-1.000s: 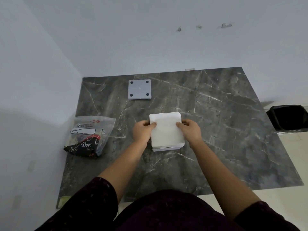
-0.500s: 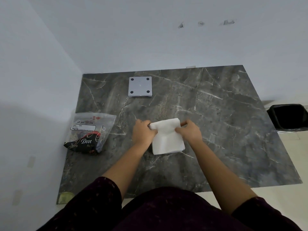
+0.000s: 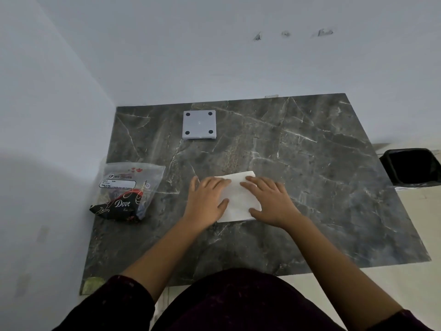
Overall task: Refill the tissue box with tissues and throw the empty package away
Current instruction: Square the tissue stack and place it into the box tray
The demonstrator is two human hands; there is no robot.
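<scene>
Step in hand: you are pressing the stack of tissues point(image 3: 238, 199) flat, which I judge to be seating it in the tissue box; the box itself is hidden under the tissues and your hands, so I cannot tell how deep it sits.
Left hand point(image 3: 207, 199): open, palm down, fingers spread on the left part of the tissues.
Right hand point(image 3: 269, 201): open, palm down, on the right part; neither hand grips anything.
Doing it well: press evenly with both palms, keep the edges square, and tuck any corner that rides up before closing.
Lid or base: the grey square plate point(image 3: 199, 124) with four dark feet lies near the far edge of the surface point(image 3: 322, 187), well apart; it likely goes on next.
Empty package: the plastic bag point(image 3: 127, 191) lies by the left edge, not yet thrown away.
Bin: a black bin point(image 3: 412, 167) stands on the floor beyond the right edge.
Room: dark marble-patterned surface set into a corner of plain pale walls.
</scene>
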